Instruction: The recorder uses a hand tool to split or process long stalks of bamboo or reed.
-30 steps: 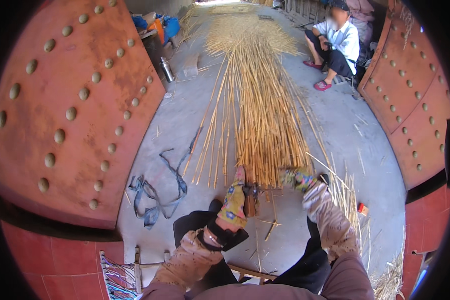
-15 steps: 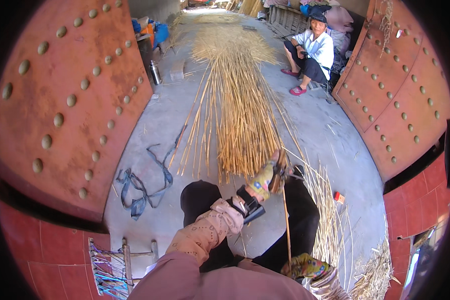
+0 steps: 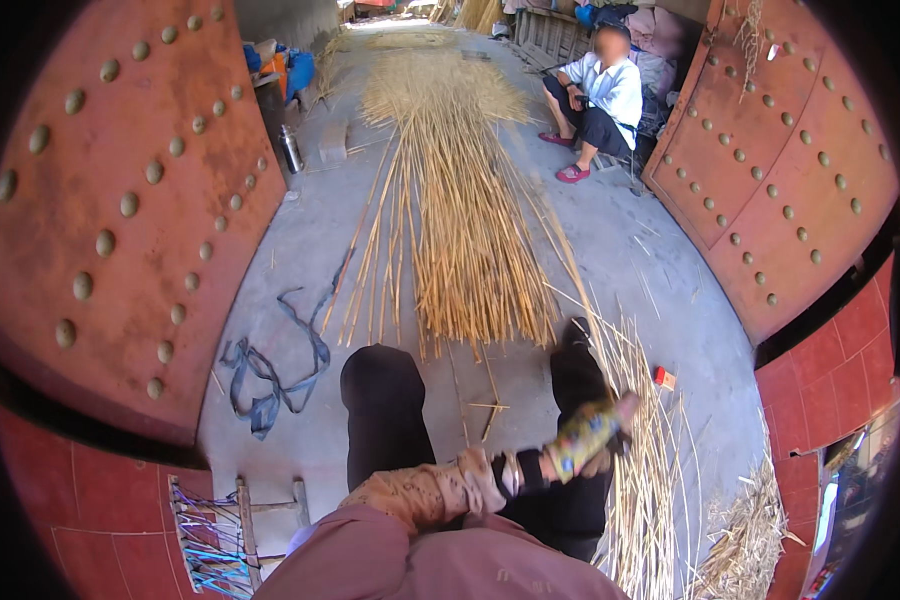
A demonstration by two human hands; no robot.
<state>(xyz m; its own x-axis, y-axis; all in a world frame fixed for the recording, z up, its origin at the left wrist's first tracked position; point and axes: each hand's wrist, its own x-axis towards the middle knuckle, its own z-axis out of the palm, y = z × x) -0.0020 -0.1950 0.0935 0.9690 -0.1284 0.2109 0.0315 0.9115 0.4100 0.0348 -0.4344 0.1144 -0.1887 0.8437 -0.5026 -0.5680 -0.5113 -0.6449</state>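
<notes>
My left hand (image 3: 592,438), in a yellow patterned glove, reaches across my lap to the right and rests over a side pile of reed stalks (image 3: 650,480) beside my right leg. Its fingers look curled around the near end of one long reed stalk (image 3: 582,290), which slants away toward the big bundle. That big bundle of reeds (image 3: 460,220) lies fanned out on the concrete floor ahead of my knees. My right hand is out of sight. My legs in black trousers (image 3: 385,410) stretch forward.
Red studded doors stand at the left (image 3: 120,200) and the right (image 3: 780,170). A blue strap (image 3: 270,370) lies on the floor, with a small woven stool (image 3: 220,530) at lower left. Another person (image 3: 595,100) sits at the back. A metal flask (image 3: 291,150) and a small red box (image 3: 663,377) are nearby.
Both hands were at the near end of the big bundle. My left hand has since swung right and down to the side pile, and my right hand has dropped out of view.
</notes>
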